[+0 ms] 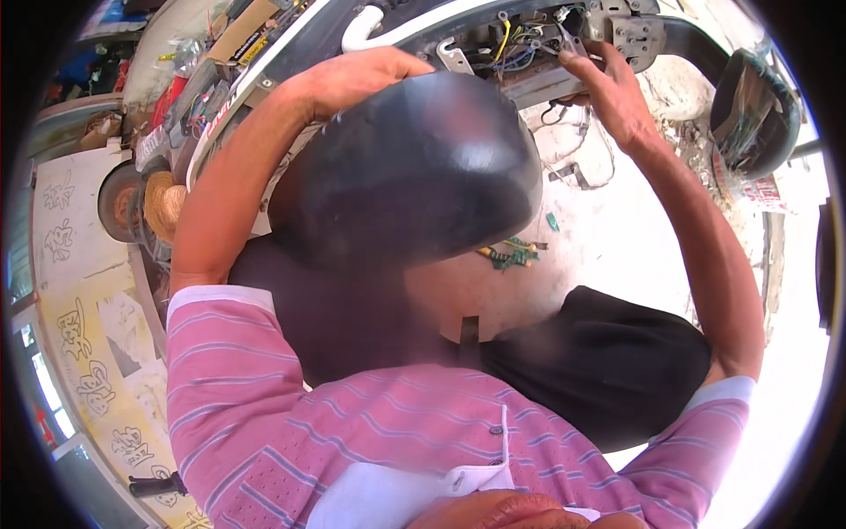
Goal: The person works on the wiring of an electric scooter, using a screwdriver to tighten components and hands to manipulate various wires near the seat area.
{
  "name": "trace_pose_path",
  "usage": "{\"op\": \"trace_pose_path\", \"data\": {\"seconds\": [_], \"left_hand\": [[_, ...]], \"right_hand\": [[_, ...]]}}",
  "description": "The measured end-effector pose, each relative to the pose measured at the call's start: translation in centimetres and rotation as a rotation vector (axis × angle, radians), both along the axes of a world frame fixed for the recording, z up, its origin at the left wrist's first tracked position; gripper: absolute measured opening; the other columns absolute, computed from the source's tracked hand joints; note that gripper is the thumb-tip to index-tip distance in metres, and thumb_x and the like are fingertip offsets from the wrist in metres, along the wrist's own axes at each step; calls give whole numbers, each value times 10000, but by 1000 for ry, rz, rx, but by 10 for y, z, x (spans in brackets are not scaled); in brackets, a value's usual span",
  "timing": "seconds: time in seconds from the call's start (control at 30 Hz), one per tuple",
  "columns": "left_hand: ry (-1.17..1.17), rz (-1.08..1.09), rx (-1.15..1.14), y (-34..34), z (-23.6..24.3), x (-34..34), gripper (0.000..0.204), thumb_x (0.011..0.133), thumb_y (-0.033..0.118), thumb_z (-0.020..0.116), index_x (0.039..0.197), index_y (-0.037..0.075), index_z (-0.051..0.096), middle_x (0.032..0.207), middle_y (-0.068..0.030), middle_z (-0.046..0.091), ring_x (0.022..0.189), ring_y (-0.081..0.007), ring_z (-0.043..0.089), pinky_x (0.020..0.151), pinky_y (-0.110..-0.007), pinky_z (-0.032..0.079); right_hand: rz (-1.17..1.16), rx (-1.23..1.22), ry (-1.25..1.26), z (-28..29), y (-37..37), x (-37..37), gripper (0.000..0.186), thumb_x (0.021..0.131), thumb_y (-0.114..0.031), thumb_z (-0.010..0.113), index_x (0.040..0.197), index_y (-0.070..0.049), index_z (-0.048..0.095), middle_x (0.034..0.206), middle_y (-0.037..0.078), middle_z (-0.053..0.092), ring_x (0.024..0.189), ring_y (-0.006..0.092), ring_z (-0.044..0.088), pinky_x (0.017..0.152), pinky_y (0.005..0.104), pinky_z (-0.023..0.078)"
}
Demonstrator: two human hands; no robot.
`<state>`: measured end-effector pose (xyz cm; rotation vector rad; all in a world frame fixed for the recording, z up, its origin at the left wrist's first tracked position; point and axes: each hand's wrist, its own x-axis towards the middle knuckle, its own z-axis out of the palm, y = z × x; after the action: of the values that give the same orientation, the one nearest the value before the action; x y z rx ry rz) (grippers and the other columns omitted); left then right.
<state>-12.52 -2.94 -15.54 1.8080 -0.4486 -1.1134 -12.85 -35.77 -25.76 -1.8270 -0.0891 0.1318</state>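
Observation:
A large rounded black thing [423,167] with a smooth shiny cover, like a padded vehicle seat, fills the middle in front of me. My left hand [370,78] reaches over its far left side, and its fingertips are hidden behind it. Beyond lies the opened body of a vehicle, with a bundle of loose wires [529,48] showing above a grey metal frame part [551,84]. My right hand [612,93] is at the right end of the wires, thumb and fingers closed around a small greyish piece that I cannot make out.
Green-and-yellow handled tools [513,254] lie on the floor below the frame. A black mirror [753,115], partly wrapped in plastic, stands at the right. A cardboard box [242,33] and a straw-coloured coil [164,205] are at the left, above boards with writing [88,264].

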Motion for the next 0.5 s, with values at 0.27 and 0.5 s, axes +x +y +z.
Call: {"op": "trace_pose_path", "data": {"seconds": [0.27,0.5], "left_hand": [[-167,44,385,41,25,-15,203,980,130,619,1043,-47,696,928,20,677,873,-60,599,797,-248,502],[-395,-77,337,23,47,-21,176,987,139,621,990,-28,679,873,-14,652,819,-79,590,745,-273,498]], "right_hand": [[15,-227,-54,12,4,-4,843,848,-480,757,1351,151,513,1085,257,713,932,273,725,884,363,562],[-65,-305,-83,16,12,-6,821,842,-504,743,1307,145,551,976,218,726,853,262,731,853,368,559]]}}
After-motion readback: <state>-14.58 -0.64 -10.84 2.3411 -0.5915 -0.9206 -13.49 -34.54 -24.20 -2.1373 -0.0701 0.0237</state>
